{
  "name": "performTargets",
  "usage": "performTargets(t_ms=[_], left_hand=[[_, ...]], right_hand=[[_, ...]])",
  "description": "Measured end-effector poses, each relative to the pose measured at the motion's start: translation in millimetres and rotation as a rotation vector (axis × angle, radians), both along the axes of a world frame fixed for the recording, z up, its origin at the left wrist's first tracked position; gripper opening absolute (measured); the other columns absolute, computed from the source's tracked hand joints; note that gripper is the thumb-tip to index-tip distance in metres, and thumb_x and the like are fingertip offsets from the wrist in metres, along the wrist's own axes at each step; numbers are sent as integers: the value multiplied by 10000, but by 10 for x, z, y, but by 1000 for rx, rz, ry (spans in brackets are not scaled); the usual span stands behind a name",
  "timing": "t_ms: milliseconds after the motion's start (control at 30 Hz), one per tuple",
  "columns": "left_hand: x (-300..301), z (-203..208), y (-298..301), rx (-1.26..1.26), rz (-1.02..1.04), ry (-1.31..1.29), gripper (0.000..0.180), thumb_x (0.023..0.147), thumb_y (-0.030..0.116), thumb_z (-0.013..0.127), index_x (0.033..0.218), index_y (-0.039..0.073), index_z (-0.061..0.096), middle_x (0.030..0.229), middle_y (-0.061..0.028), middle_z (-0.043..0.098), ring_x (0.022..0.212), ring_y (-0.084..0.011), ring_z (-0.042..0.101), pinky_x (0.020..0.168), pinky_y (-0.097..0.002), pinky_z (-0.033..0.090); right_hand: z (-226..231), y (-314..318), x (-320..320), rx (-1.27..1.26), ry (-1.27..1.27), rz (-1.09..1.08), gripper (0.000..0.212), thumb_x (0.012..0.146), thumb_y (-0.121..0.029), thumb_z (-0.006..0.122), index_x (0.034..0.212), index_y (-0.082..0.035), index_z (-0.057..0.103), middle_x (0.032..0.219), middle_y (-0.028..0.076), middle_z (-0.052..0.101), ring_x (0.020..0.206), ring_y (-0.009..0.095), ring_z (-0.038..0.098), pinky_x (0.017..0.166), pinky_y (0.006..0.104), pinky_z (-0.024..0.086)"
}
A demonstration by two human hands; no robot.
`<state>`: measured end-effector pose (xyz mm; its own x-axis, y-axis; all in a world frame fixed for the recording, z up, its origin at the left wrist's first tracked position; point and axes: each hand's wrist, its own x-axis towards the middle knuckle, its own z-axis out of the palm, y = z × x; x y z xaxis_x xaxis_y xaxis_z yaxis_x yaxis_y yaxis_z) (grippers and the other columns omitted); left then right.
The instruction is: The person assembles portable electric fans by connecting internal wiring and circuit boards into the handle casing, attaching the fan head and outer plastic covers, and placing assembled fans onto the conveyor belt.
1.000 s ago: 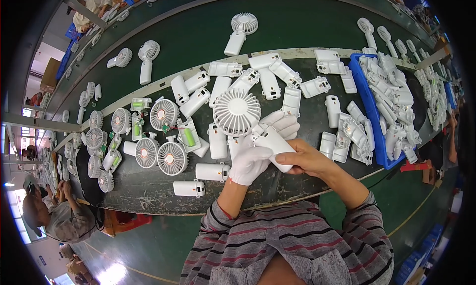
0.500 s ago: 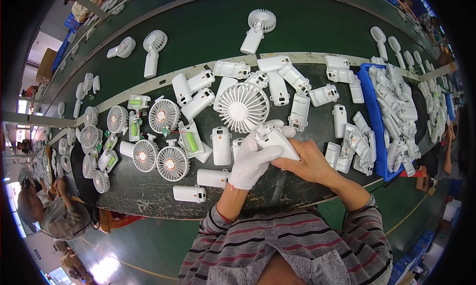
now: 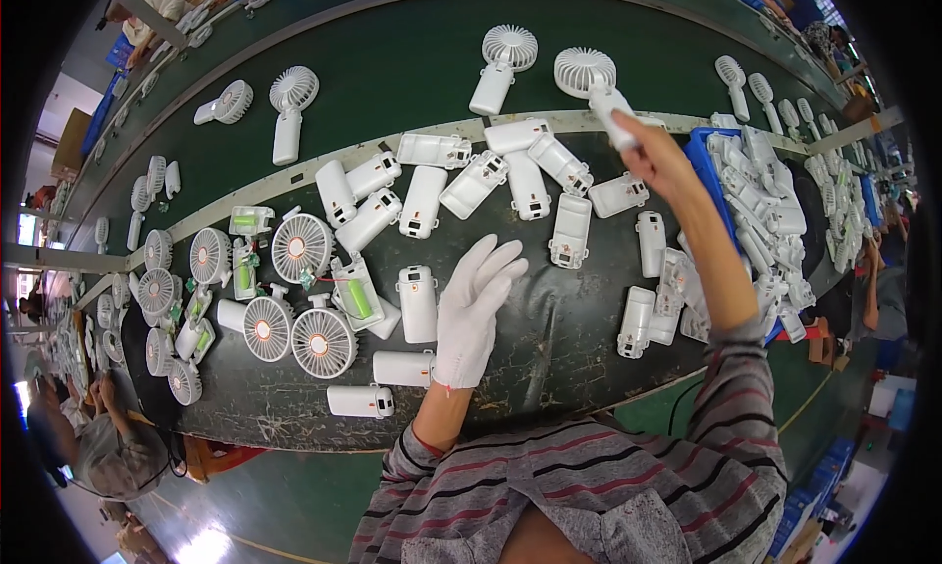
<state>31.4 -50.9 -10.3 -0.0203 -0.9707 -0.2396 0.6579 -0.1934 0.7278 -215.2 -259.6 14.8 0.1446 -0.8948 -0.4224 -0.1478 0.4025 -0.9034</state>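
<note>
My bare right hand (image 3: 655,154) is stretched out to the far right, its fingers closed round the handle of a white handheld fan (image 3: 587,77). The fan's round head lies over the green conveyor belt (image 3: 392,63), past the pale rail. My left hand (image 3: 475,314), in a white glove, hovers over the dark worktable with its fingers extended and nothing in them. Just left of the glove lies a white handle shell (image 3: 419,305). Beyond it, several more handle shells (image 3: 474,184) are scattered, some showing their hollow inside.
Fan heads with orange centres (image 3: 324,343) and shells with green batteries (image 3: 357,298) crowd the left of the table. A blue bin (image 3: 699,157) full of white shells stands at the right. Finished-looking fans (image 3: 508,49) lie on the belt. A co-worker (image 3: 118,441) sits at far left.
My right hand has carried the fan from in front of me to the far right, over the belt's edge. My left hand has let go of it and opened.
</note>
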Motion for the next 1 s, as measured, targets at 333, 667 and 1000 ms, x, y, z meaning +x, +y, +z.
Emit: performTargets(t_ms=[333, 667, 1000], left_hand=[[-22, -26, 103, -9, 38, -222, 453, 883, -23, 483, 1322, -49, 372, 1226, -187, 548, 1083, -216, 570, 938, -288, 423], [620, 1, 784, -281, 690, -1343, 414, 731, -60, 647, 1134, -7, 567, 1110, -148, 606, 1098, -318, 539, 1003, -378, 360], [1283, -94, 1059, 43, 808, -1891, 808, 584, 227, 814, 1264, 18, 430, 1287, -182, 455, 1219, -378, 384, 1041, -484, 262]], right_hand=[[-447, -1052, -488, -273, -24, -322, 406, 795, -135, 705, 1095, 78, 533, 730, 56, 598, 572, 88, 531, 497, 213, 445], [26, 603, 1422, -336, 68, 684, 217, 855, -126, 591, 1041, -20, 625, 813, 28, 626, 694, 78, 568, 575, 214, 456], [-159, 848, 3460, -896, 400, 721, 531, 743, -391, 707, 1037, 38, 602, 1017, 218, 637, 951, 339, 616, 814, 430, 484]])
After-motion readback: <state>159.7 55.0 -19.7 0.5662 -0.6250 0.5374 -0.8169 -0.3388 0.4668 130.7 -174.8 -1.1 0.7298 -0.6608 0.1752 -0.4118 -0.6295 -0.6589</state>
